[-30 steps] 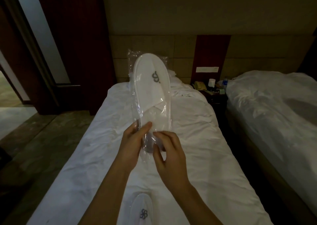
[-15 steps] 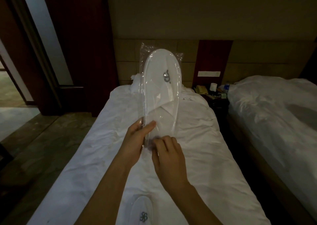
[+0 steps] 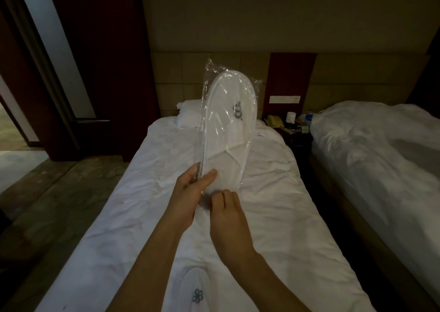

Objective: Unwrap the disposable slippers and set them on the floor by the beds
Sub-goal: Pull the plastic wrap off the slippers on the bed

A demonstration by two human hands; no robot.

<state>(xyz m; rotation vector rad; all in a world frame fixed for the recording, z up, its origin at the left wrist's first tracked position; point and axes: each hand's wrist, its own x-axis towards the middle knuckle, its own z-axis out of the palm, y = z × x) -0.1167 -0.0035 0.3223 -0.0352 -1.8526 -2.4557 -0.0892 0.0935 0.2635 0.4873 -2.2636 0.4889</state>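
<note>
White flat disposable slipper [image 3: 228,121] in clear crinkled plastic wrapper [image 3: 209,68], upright over white-sheeted bed [image 3: 142,216]. Left hand [image 3: 188,190] grips its heel end; right hand [image 3: 228,216] pinches the wrapper's lower edge. Second white slipper [image 3: 195,290] lies on the bed.

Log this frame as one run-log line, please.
stage: unwrapping | left hand: holds wrapped slippers upright | right hand: picks at wrapper's lower end | second pack: on bed | floor: none placed

Dim room; two white beds [image 3: 262,192], nightstand [image 3: 295,133] between, dark wood door [image 3: 100,61]
</note>
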